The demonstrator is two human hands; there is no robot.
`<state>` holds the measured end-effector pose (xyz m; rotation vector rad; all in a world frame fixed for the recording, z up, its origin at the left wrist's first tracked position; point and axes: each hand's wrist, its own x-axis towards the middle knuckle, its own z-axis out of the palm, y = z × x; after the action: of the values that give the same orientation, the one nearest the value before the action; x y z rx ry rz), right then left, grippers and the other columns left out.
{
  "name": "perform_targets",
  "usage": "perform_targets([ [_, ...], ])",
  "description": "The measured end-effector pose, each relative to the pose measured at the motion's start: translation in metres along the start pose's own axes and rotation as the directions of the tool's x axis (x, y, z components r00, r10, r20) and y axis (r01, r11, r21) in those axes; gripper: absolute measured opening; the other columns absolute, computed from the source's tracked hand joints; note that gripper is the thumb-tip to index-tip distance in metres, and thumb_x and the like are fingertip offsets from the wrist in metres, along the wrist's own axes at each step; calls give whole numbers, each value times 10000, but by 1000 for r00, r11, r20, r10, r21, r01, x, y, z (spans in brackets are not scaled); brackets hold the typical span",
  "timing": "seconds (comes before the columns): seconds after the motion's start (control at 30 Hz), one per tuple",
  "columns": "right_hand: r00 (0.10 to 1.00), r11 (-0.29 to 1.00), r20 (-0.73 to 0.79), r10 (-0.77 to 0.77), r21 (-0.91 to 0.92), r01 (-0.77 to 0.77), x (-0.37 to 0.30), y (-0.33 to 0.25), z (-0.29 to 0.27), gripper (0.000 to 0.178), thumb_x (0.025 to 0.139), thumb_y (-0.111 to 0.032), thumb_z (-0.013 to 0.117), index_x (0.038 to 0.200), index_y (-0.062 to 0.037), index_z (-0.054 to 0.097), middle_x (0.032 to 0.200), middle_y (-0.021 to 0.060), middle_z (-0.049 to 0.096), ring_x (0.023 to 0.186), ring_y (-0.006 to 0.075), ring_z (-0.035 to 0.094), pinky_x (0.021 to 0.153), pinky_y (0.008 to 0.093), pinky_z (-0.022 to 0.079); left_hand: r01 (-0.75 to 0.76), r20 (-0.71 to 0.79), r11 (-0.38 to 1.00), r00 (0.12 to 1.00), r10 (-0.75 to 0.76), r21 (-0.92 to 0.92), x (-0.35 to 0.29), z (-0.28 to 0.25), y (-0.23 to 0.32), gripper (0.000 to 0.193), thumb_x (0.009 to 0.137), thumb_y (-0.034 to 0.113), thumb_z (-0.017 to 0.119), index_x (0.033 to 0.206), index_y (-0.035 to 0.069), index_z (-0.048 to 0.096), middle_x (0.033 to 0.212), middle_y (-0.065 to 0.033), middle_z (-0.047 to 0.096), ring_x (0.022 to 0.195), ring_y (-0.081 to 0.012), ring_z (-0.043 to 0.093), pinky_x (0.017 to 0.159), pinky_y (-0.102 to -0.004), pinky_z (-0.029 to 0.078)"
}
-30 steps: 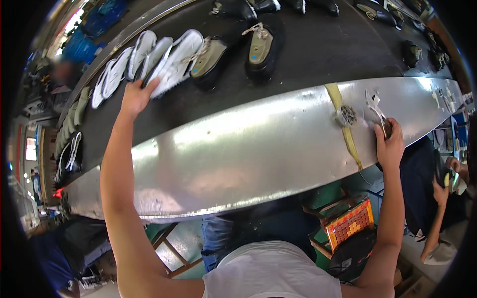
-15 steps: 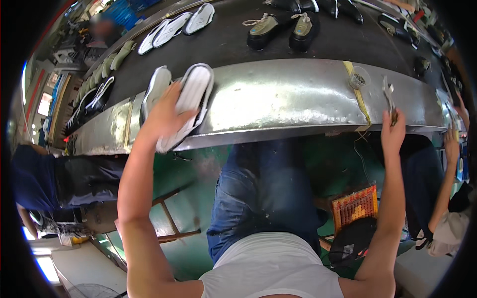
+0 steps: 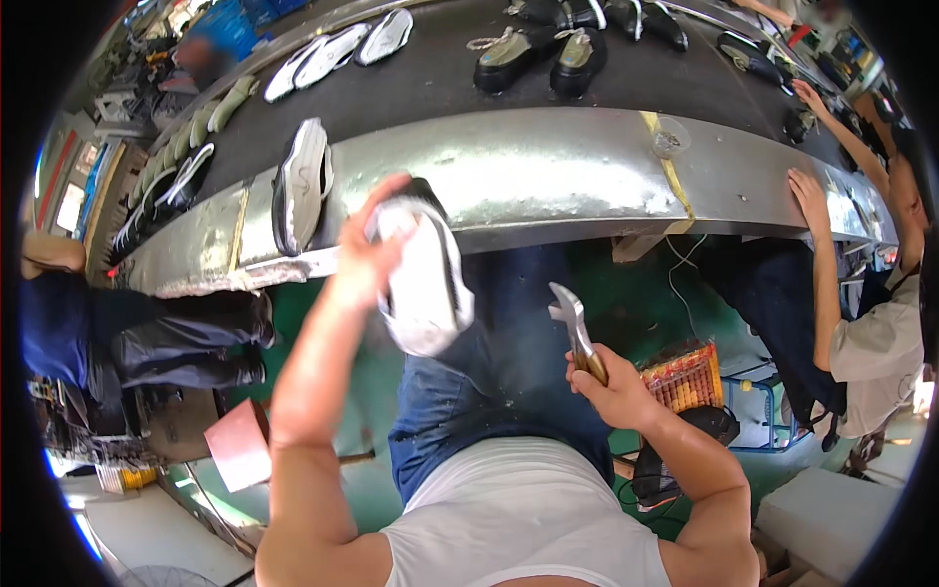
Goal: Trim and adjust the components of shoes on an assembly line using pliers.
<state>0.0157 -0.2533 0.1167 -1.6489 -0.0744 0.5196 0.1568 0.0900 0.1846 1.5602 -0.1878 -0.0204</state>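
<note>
My left hand [image 3: 370,256] grips a shoe [image 3: 430,289] by one end, fingers wrapped round it. Its pale, whitish underside is turned up, with a black edge along the side. The shoe hangs in the air over my lap, just off the near edge of the metal ledge [image 3: 548,157]. In my right hand [image 3: 611,386] are metal pincers [image 3: 571,318], held by the handles with the jaws pointing up and away, apart from the shoe. A matching black-and-white shoe [image 3: 305,186] lies on the ledge, beyond and left of my left hand.
Behind the ledge runs a dark conveyor belt [image 3: 421,83] carrying white shoes [image 3: 333,51], olive-and-black shoes [image 3: 577,64] and several black ones. A clear cup [image 3: 670,139] stands near yellow tape. At the right sits a co-worker, one hand [image 3: 810,201] on the ledge; another person's legs [image 3: 186,338] are at left.
My left hand has lifted one shoe of the pair off the ledge and brought it toward me. My right hand has carried the pincers from the ledge leftward and nearer my lap.
</note>
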Motion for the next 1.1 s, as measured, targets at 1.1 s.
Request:
perform_targets([
  [1.1,987,568,161,-21,-810,145,41,-4,45,269,921,-120,624,1123,39,545,1067,246,639,892,412,651,763,477,526,194,75,955,981,-181,-226,-102,41,-120,465,939,74,664,1375,87,502,1199,-28,581,1101,-102,542,966,-265,449],
])
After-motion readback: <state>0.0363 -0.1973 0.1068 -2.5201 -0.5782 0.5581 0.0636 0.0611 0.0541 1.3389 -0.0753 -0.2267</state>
